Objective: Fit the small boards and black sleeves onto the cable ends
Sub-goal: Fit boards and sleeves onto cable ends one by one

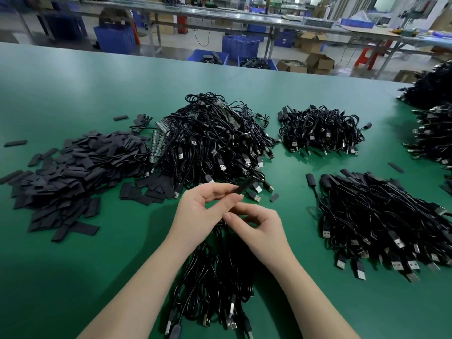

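Observation:
My left hand point(200, 211) pinches a flat black sleeve point(244, 185) that sticks up and to the right from its fingers. Just below it, my right hand point(256, 228) has its fingers curled on the sleeve's lower end, where a black cable point(220, 241) drops away; what sits inside the sleeve is hidden. A heap of loose black sleeves point(73, 172) lies to the left. Strips of small boards point(157, 140) lie between that heap and a big pile of black USB cables point(215, 143).
More cable piles lie on the green table point(73, 94): one at the back right point(320, 130), one at the right with sleeved ends point(381, 221), one under my forearms point(215, 289), others at the far right edge point(433, 123). Benches and blue crates stand beyond the table.

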`<state>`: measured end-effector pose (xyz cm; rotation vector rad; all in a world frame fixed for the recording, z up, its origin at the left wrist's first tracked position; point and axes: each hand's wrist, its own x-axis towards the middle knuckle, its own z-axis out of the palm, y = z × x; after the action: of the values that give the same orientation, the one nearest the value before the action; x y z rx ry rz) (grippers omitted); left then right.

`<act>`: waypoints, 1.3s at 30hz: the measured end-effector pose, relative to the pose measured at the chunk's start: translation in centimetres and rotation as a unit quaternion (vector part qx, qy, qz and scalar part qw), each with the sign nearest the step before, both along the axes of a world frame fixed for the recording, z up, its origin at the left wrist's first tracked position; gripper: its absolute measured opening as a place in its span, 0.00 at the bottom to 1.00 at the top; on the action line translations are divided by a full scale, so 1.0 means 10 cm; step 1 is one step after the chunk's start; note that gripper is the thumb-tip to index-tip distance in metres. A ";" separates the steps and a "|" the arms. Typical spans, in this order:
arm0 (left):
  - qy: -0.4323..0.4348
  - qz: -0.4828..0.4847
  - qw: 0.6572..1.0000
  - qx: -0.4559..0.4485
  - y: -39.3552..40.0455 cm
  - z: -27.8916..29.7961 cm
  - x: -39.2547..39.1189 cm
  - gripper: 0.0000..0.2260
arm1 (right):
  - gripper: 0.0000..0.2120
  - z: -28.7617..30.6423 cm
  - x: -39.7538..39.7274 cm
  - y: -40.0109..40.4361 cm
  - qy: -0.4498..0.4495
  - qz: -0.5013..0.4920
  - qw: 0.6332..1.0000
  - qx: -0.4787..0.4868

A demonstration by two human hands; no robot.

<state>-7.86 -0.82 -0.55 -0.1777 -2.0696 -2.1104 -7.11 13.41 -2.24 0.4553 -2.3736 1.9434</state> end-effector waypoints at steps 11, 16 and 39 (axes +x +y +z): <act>0.217 0.063 0.940 -0.256 0.12 -0.02 0.09 0.12 | 0.16 -0.01 0.00 -0.03 -0.033 -0.038 0.994 -0.093; 0.212 0.155 0.913 -0.313 -0.04 -0.05 0.02 0.12 | 0.05 0.37 -0.09 0.24 -0.058 -0.120 0.945 -0.299; -0.016 0.045 0.846 -0.531 -0.15 -0.28 -0.10 0.14 | 0.21 0.52 -0.29 0.43 -0.047 -0.133 0.847 0.512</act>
<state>-8.88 -2.31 -3.39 -0.1680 -2.9262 -0.6862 -10.00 17.69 2.98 0.0106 -3.1306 0.4532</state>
